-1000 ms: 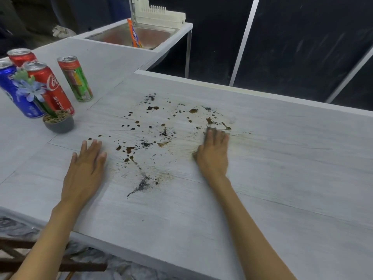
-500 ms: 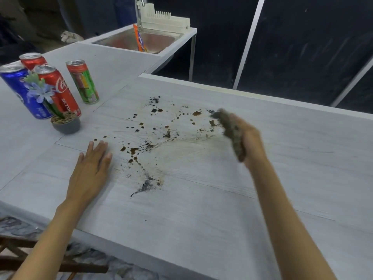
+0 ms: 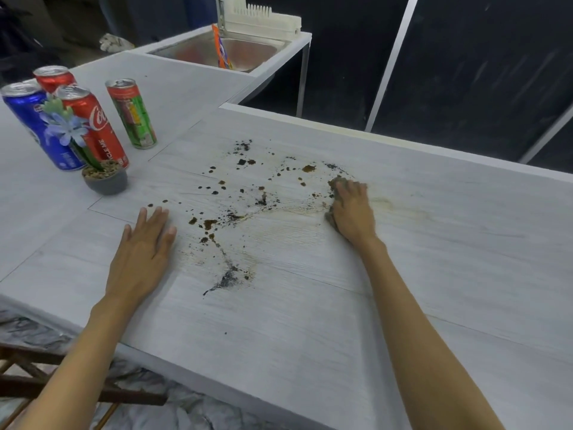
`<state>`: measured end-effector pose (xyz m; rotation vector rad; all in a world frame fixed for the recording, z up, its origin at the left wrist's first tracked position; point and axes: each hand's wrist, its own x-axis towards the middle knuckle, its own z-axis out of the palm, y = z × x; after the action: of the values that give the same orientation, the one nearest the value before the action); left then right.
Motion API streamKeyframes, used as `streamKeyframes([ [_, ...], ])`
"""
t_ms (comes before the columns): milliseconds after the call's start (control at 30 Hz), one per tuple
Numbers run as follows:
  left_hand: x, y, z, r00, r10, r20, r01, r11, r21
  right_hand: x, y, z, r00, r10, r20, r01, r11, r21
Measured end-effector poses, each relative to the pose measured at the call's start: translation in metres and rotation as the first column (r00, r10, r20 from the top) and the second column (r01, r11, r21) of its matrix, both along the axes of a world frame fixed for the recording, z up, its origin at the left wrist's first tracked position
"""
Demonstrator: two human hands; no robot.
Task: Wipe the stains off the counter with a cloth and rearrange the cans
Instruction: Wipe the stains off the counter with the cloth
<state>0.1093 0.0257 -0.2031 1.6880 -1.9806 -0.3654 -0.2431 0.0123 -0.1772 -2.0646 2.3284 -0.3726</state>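
Observation:
Dark brown and black stains (image 3: 231,212) speckle the pale grey counter (image 3: 310,321). My right hand (image 3: 353,212) holds a dirty brownish cloth (image 3: 334,184) and presses it on the counter at the right edge of the stains, beside a smeared patch. My left hand (image 3: 141,249) lies flat on the counter left of the stains, fingers straight. At the far left stand a blue can (image 3: 29,125), a red cola can (image 3: 99,128), a second red can (image 3: 54,77) behind them, and a green can (image 3: 131,114).
A small grey pot (image 3: 105,181) with a blue artificial flower stands in front of the cans. A steel sink (image 3: 248,52) with an orange packet (image 3: 221,48) and a white rack (image 3: 266,23) lies at the back. The counter's near edge runs below my forearms.
My right hand lifted the cloth off the counter half a second ago and has set it back down further right on the stains. The left hand stayed flat.

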Motion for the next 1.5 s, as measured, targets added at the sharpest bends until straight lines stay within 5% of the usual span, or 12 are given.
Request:
streamKeyframes([
  [133,0.0,0.0,0.0,1.0,0.007,0.009,-0.007,1.0,0.009,0.063,0.012,0.004,0.958,0.195,0.209,-0.2,0.98,0.002],
  [267,-0.001,-0.001,0.001,1.0,0.009,0.018,-0.009,1.0,0.009,0.097,0.028,0.006,0.727,0.378,0.574,-0.424,0.904,-0.058],
  [433,-0.001,-0.001,0.001,1.0,0.011,-0.001,-0.011,1.0,0.002,0.049,0.029,0.027,0.35,0.138,0.927,-0.15,0.985,-0.09],
  [533,-0.001,0.0,0.0,1.0,0.015,-0.002,-0.015,1.0,0.006,-0.014,0.014,0.038,0.37,0.068,0.926,0.125,0.985,-0.122],
  [700,-0.001,-0.001,0.001,1.0,0.015,0.019,-0.015,1.0,0.012,-0.081,-0.005,0.006,0.903,-0.161,0.398,0.174,0.985,0.004],
  [867,-0.002,0.0,0.001,1.0,0.013,0.019,-0.013,1.0,0.007,-0.034,-0.022,0.0,0.945,-0.084,0.317,0.109,0.992,-0.062],
  [1000,-0.002,-0.001,-0.001,1.0,0.007,0.019,-0.007,1.0,0.006,0.038,-0.013,-0.004,0.947,0.322,-0.024,-0.322,0.942,-0.095],
  [1100,0.0,-0.002,-0.003,1.0,0.008,0.031,-0.008,1.0,-0.001,0.092,0.004,-0.007,0.835,0.517,0.186,-0.49,0.854,-0.174],
  [1200,0.001,-0.001,-0.002,0.999,0.009,0.043,-0.008,1.0,-0.005,0.104,0.009,0.001,0.659,0.416,0.627,-0.47,0.878,-0.089],
  [1367,-0.001,-0.001,-0.001,0.999,0.013,0.044,-0.014,1.0,0.017,0.02,-0.006,0.026,0.279,0.088,0.956,-0.056,0.996,-0.075],
  [1433,-0.001,-0.001,0.0,0.999,0.019,0.047,-0.02,1.0,0.023,-0.028,-0.018,0.029,0.35,0.018,0.937,0.165,0.983,-0.08],
  [1500,-0.002,-0.001,0.001,0.998,0.024,0.056,-0.026,0.999,0.019,-0.069,-0.033,0.021,0.588,-0.134,0.797,0.262,0.964,-0.031],
])
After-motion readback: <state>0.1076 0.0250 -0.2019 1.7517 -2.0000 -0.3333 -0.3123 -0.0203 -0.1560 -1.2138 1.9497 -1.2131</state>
